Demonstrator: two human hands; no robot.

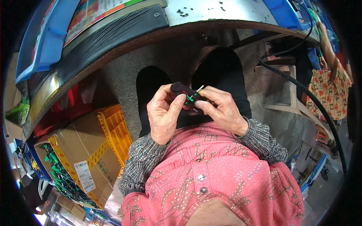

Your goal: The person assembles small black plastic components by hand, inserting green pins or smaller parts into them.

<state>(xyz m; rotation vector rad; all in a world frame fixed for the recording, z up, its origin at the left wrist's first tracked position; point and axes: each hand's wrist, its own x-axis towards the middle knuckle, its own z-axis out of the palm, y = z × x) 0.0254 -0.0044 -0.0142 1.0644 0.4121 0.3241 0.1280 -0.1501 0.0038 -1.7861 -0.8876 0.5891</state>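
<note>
Above my lap, both hands hold a small black plastic piece with green parts. It has a rounded end at the upper left and green spots along its face. My left hand pinches it between thumb and fingers on its left side. At the other side, my right hand grips it, thumb on the near edge. A thin white stick pokes out next to the right fingers; I cannot tell whether it belongs to the piece. Parts of the piece are covered by the fingers.
A worktable edge curves ahead, with blue trays on it. A cardboard box holding many black-and-green pieces stands at left, beside an orange crate. A black cable and pale stool are right, near another person's arm.
</note>
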